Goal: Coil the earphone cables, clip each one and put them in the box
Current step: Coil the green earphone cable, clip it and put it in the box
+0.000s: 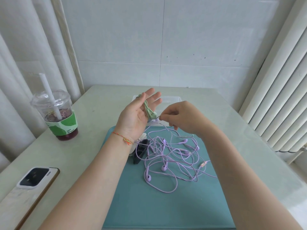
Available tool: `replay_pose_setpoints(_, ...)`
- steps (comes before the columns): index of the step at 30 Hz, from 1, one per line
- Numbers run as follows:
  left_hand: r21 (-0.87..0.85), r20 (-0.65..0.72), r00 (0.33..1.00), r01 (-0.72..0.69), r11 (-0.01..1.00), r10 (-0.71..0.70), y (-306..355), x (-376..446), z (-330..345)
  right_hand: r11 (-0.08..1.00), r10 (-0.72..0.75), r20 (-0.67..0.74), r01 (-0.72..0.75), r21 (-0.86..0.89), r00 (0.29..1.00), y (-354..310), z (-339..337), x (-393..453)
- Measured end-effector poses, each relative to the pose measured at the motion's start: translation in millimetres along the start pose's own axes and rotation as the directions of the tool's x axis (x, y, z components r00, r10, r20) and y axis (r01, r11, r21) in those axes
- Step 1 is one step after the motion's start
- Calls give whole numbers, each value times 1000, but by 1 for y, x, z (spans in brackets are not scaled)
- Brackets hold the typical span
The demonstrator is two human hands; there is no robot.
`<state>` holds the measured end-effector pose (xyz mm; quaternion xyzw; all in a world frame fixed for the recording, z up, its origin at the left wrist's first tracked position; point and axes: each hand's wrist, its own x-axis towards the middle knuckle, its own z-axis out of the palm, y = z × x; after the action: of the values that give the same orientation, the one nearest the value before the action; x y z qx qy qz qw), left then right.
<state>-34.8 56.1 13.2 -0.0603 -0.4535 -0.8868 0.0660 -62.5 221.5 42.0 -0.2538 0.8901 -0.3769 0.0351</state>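
A person's left hand (pixel 137 113) is raised palm-up over a pale green tabletop (pixel 93 117), fingers straight and spread, with a mint-green earphone cable (pixel 147 107) wound around them and its earbuds hanging at the base of the palm. The right hand (pixel 181 116), beside it, pinches the loose end of that green cable between thumb and forefinger. The work appears to be in the coiling step, with the first set nearly wound; the next move likely calls for tucking in the tail, slipping the coil off the fingers without letting it spring loose, and closing a clip around it.

Below the hands, a tangle of lilac earphone cables (pixel 172 160) lies uncoiled across a teal rectangular mat (pixel 149 205), several earbuds and an inline remote showing among the loops. A small heap of dark and white clips (pixel 141 151) sits at the mat's left edge, just beside the left wrist, which wears a thin orange thread bracelet (pixel 123 138). A clear plastic box (pixel 169 99) stands at the far side of the table, partly hidden behind the hands; what it holds cannot be made out.

To the left stand a clear plastic cup of dark drink with a white straw and green sleeve (pixel 58 113) and, nearer, a smartphone lying face down (pixel 31 185). White wall tiles (pixel 166 39) back the table, pale curtains (pixel 25 47) hang at left, and a white ribbed radiator (pixel 282 97) runs along the right
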Motion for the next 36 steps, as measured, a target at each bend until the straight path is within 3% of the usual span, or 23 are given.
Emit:
replay_pose_setpoints(6, -89, 3, 998, 68, 994, -68, 1, 2, -3, 1000, -17, -58, 17, 2, 998, 1, -9, -2)
replay_pose_setpoints(12, -59, -19, 996, 81, 995, -83, -2, 1, -2, 997, -77, 46, 77, 6, 996, -8, -6, -6)
replay_pose_setpoints(15, 175, -34, 994, 108, 979, -104, -6, 1, 0, 996, -92, 20, 92, 10, 996, -9, -4, -6)
replay_pose_setpoints(18, 417, 4, 985, 153, 896, -171, -12, -2, 2, 996, -90, -58, 91, 0, 994, -6, -7, -4)
replay_pose_setpoints(24, 550, 84, 907, 303, 778, -413, -6, -8, 8, 995, -73, -143, 83, 64, 987, -4, -9, -3)
replay_pose_setpoints(28, 427, 237, 864, 317, 847, -444, -2, -12, 8, 972, -72, -239, 122, 200, 968, -3, -12, -2)
replay_pose_setpoints(31, 167, 349, 858, 339, 926, -377, 0, -11, 7, 962, -49, -258, 115, 249, 965, -1, -11, -1)
replay_pose_setpoints(34, -175, 273, 928, 306, 936, -252, 2, -6, 6, 969, -58, -173, 97, 226, 983, 1, -5, 0)
replay_pose_setpoints(36, -304, 195, 960, 253, 919, -200, 3, -4, 5, 987, -48, -70, 58, 148, 996, 0, 0, 0)
